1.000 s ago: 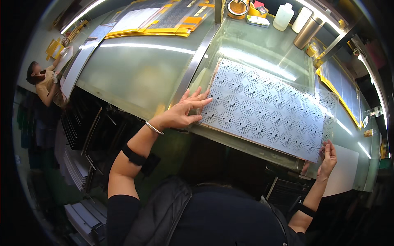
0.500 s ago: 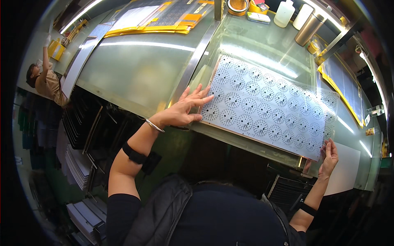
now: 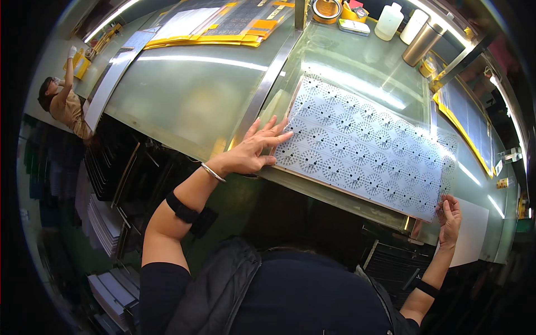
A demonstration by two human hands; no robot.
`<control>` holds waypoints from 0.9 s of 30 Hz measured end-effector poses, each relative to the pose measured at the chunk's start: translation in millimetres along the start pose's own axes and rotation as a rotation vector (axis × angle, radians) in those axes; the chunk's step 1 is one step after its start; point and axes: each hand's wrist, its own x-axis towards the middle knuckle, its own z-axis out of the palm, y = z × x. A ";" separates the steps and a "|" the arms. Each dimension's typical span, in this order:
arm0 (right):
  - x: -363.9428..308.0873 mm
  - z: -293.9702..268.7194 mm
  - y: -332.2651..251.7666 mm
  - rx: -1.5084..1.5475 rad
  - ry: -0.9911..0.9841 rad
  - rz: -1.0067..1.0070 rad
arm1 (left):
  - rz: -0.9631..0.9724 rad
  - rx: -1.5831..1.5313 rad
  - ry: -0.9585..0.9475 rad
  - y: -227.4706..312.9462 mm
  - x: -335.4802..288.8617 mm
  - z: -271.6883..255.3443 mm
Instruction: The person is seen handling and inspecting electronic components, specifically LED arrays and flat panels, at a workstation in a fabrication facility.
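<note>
A white panel (image 3: 357,148) lies on the glass-topped bench, covered with rows of round black patterns. Over it, a clear patterned film (image 3: 448,149) reaches a little past the panel's right end. My left hand (image 3: 252,151) rests at the panel's left edge, fingers spread and fingertips touching it. At the near right corner, my right hand (image 3: 450,219) pinches the film's corner between thumb and fingers. A bangle is on my left wrist, and dark bands circle both forearms.
Bottles (image 3: 389,21), a metal flask (image 3: 423,44) and tape rolls (image 3: 326,8) stand at the back. Yellow-edged films (image 3: 212,28) lie far left, another (image 3: 466,125) at right. A white sheet (image 3: 472,231) is beside my right hand. Another person (image 3: 67,103) works far left.
My right hand has shifted slightly nearer me, and the film's right end has moved a little left over the panel. My left hand stays at the left edge.
</note>
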 end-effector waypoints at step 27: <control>6.2 -5.4 -6.7 -0.126 -0.148 0.091 | -0.039 -0.034 -0.038 5.0 -3.0 -3.8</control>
